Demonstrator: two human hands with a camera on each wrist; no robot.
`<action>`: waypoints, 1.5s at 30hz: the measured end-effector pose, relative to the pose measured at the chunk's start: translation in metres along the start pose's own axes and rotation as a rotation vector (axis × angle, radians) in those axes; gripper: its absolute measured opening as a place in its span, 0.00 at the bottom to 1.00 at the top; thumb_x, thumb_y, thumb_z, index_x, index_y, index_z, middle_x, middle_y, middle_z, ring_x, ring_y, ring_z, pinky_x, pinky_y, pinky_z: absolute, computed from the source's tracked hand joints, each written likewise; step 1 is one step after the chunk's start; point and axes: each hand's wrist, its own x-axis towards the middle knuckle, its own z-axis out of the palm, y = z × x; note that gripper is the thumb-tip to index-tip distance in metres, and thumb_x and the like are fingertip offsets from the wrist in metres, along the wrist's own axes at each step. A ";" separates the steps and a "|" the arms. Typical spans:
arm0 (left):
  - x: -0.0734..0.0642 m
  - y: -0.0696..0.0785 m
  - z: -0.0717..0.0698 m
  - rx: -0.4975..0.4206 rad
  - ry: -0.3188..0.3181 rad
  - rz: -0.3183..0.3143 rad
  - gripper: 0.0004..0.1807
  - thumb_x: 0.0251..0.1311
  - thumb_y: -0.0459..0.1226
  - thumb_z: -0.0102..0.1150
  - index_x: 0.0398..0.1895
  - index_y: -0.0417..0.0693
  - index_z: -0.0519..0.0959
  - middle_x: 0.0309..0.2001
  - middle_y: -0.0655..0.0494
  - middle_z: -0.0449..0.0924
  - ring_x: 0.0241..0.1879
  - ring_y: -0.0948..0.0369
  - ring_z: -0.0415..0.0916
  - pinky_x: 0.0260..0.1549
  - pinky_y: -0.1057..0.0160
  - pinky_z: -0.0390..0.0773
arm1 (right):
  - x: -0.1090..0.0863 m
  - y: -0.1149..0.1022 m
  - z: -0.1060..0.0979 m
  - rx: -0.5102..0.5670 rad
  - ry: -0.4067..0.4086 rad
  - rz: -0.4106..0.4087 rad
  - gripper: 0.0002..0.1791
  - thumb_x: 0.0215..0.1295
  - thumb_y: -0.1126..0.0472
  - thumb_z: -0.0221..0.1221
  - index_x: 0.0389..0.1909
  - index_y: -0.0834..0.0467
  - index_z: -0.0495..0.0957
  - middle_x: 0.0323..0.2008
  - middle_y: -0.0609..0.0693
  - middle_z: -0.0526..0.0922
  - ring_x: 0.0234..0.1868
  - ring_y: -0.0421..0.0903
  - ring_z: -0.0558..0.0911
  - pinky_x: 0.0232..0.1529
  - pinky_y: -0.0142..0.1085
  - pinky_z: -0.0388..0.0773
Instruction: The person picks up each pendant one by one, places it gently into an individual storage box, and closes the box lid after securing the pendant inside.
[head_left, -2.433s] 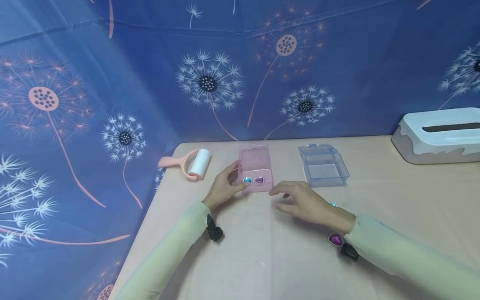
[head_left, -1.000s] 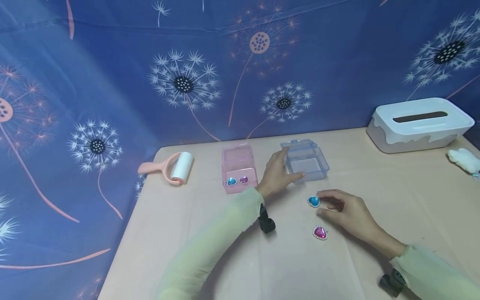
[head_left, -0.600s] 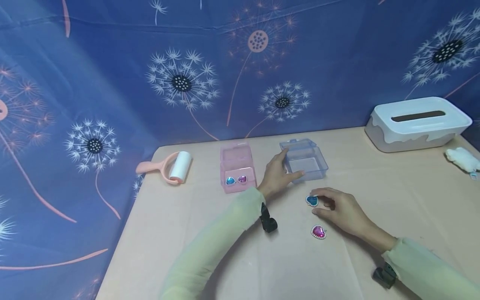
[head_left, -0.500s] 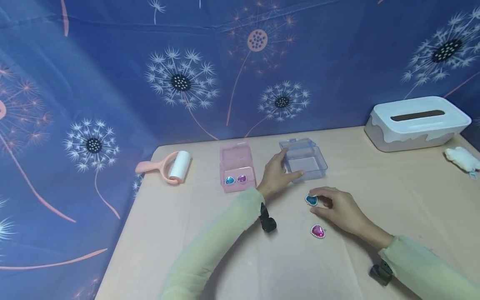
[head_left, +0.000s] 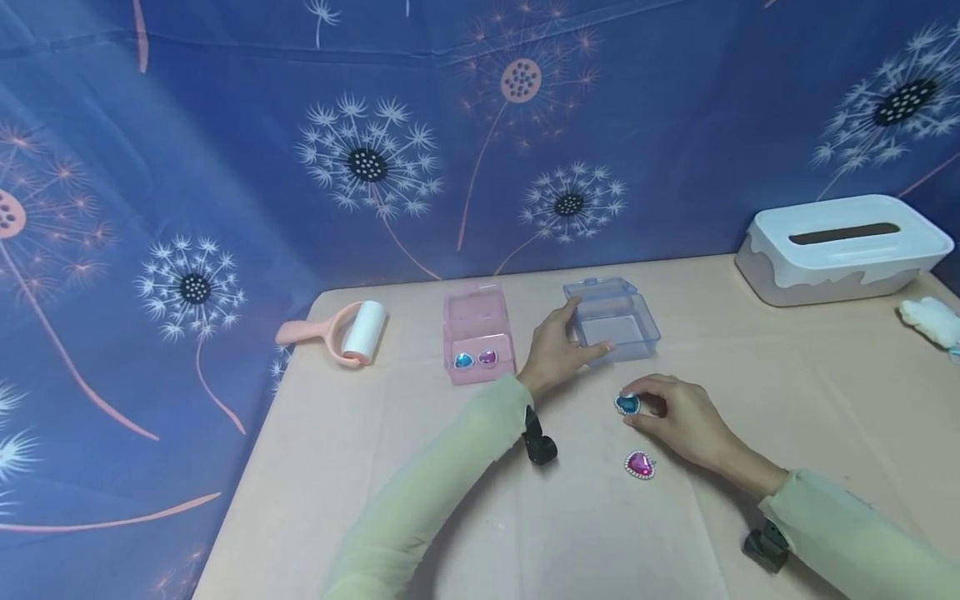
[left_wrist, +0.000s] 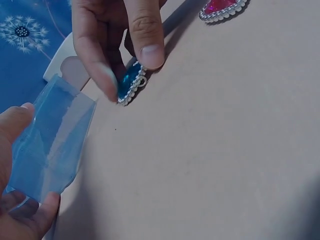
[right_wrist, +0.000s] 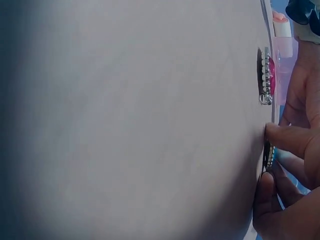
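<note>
My left hand (head_left: pixel 557 350) grips the left side and front corner of a see-through blue plastic box (head_left: pixel 641 343), whose lid stands raised at the back. In the left wrist view, fingertips press on the box wall (left_wrist: pixel 55 140). In front of that box, my right hand (head_left: pixel 684 419) pinches a blue heart-shaped gem (head_left: pixel 627 404) edged with small white beads, close over the table. A small ring shows on the gem's rim in the left wrist view. Nearer the body lies a magenta heart gem (head_left: pixel 640 465) with the same beaded edge, apart from both hands.
A pink see-through box (head_left: pixel 477 310), lid raised, stands left of the blue one. It holds a blue gem (head_left: pixel 463 361) and a purple gem (head_left: pixel 488 357). A lint roller (head_left: pixel 365 332) lies at the back left. A tissue box (head_left: pixel 847 258) and a white plush thing (head_left: pixel 930 322) occupy the back right.
My left hand has moved from the pink box to the blue box. My right hand has moved right and taken the blue gem between its fingers. The head view has shifted too.
</note>
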 end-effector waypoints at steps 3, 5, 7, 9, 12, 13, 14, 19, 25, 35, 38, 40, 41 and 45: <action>0.000 -0.001 0.001 0.000 0.004 -0.002 0.49 0.51 0.48 0.72 0.74 0.49 0.58 0.65 0.47 0.71 0.63 0.53 0.70 0.65 0.58 0.71 | -0.001 0.000 -0.003 0.011 0.004 -0.011 0.15 0.45 0.66 0.74 0.36 0.55 0.85 0.36 0.47 0.85 0.31 0.38 0.77 0.30 0.27 0.76; -0.001 -0.002 0.001 -0.003 0.005 -0.001 0.49 0.51 0.48 0.72 0.74 0.49 0.58 0.64 0.47 0.71 0.63 0.53 0.70 0.65 0.58 0.71 | -0.003 0.000 -0.007 0.013 0.020 -0.027 0.16 0.43 0.66 0.75 0.35 0.55 0.85 0.35 0.46 0.85 0.31 0.36 0.77 0.30 0.26 0.78; -0.001 -0.003 0.002 -0.006 0.005 0.001 0.49 0.51 0.48 0.72 0.74 0.49 0.58 0.65 0.47 0.71 0.64 0.54 0.70 0.65 0.59 0.71 | -0.003 0.000 -0.013 0.022 0.045 -0.037 0.17 0.42 0.67 0.75 0.35 0.54 0.85 0.35 0.46 0.85 0.30 0.34 0.79 0.31 0.24 0.79; -0.001 -0.003 0.002 -0.008 0.007 0.001 0.49 0.50 0.48 0.73 0.74 0.49 0.59 0.65 0.47 0.71 0.63 0.54 0.70 0.65 0.59 0.71 | -0.003 -0.002 -0.020 0.029 0.069 -0.044 0.17 0.42 0.67 0.75 0.36 0.54 0.85 0.36 0.47 0.86 0.30 0.32 0.79 0.32 0.21 0.79; -0.001 -0.003 0.001 -0.010 0.009 0.006 0.49 0.50 0.48 0.73 0.73 0.49 0.59 0.64 0.48 0.71 0.63 0.54 0.70 0.65 0.59 0.71 | 0.001 -0.005 -0.035 0.042 0.107 -0.041 0.17 0.43 0.67 0.75 0.37 0.53 0.85 0.39 0.50 0.86 0.31 0.29 0.79 0.35 0.15 0.77; -0.001 -0.003 0.001 -0.009 0.010 0.007 0.48 0.50 0.48 0.73 0.73 0.49 0.59 0.64 0.48 0.72 0.63 0.54 0.71 0.64 0.59 0.72 | 0.003 -0.006 -0.040 0.047 0.118 -0.041 0.17 0.43 0.67 0.75 0.38 0.53 0.85 0.40 0.51 0.86 0.30 0.28 0.79 0.36 0.14 0.76; -0.001 -0.003 0.001 -0.008 0.011 0.009 0.48 0.50 0.48 0.73 0.73 0.49 0.59 0.63 0.48 0.72 0.62 0.54 0.71 0.64 0.59 0.72 | 0.006 -0.007 -0.044 0.050 0.130 -0.044 0.18 0.44 0.67 0.75 0.38 0.53 0.85 0.41 0.51 0.86 0.30 0.27 0.78 0.36 0.13 0.75; 0.001 -0.002 0.000 -0.028 0.011 0.008 0.47 0.51 0.47 0.72 0.73 0.50 0.59 0.64 0.48 0.71 0.63 0.54 0.71 0.62 0.61 0.74 | 0.025 -0.012 -0.063 0.078 0.179 -0.089 0.19 0.43 0.71 0.73 0.40 0.55 0.85 0.42 0.53 0.85 0.29 0.24 0.78 0.38 0.11 0.74; 0.002 -0.004 0.001 -0.022 0.011 0.009 0.48 0.51 0.48 0.72 0.74 0.49 0.58 0.65 0.47 0.70 0.63 0.54 0.71 0.62 0.62 0.74 | 0.049 -0.017 -0.066 0.105 0.180 -0.067 0.17 0.47 0.72 0.71 0.40 0.58 0.85 0.42 0.55 0.85 0.29 0.22 0.78 0.38 0.11 0.74; 0.001 -0.005 0.001 0.015 0.011 0.021 0.48 0.52 0.50 0.71 0.74 0.48 0.58 0.64 0.46 0.71 0.60 0.55 0.73 0.60 0.62 0.75 | 0.081 -0.013 -0.056 0.145 0.147 -0.007 0.14 0.51 0.70 0.69 0.41 0.61 0.85 0.45 0.59 0.85 0.29 0.21 0.76 0.36 0.11 0.74; 0.000 -0.005 0.002 0.023 0.012 0.023 0.48 0.52 0.50 0.71 0.74 0.47 0.58 0.64 0.46 0.71 0.60 0.55 0.73 0.60 0.63 0.75 | 0.088 -0.011 -0.050 0.131 0.109 0.019 0.13 0.53 0.68 0.69 0.42 0.61 0.85 0.46 0.59 0.85 0.30 0.27 0.80 0.34 0.13 0.75; 0.000 -0.005 0.002 0.023 0.010 0.023 0.48 0.52 0.50 0.71 0.74 0.47 0.58 0.65 0.47 0.71 0.60 0.55 0.72 0.59 0.64 0.75 | 0.093 -0.011 -0.045 0.125 0.078 0.038 0.13 0.54 0.68 0.68 0.42 0.61 0.85 0.46 0.59 0.85 0.33 0.37 0.84 0.34 0.18 0.79; 0.000 -0.005 0.002 0.021 0.009 0.022 0.48 0.52 0.50 0.70 0.74 0.47 0.58 0.65 0.47 0.70 0.61 0.56 0.72 0.60 0.64 0.75 | 0.096 -0.011 -0.043 0.120 0.063 0.041 0.13 0.54 0.68 0.68 0.42 0.61 0.84 0.46 0.60 0.85 0.34 0.42 0.85 0.34 0.23 0.82; 0.000 -0.005 0.001 0.014 0.007 0.013 0.49 0.53 0.50 0.70 0.74 0.47 0.57 0.68 0.48 0.68 0.64 0.55 0.70 0.62 0.63 0.73 | 0.106 -0.009 -0.035 0.111 -0.015 0.036 0.13 0.55 0.68 0.67 0.44 0.63 0.83 0.45 0.63 0.84 0.41 0.60 0.85 0.40 0.44 0.86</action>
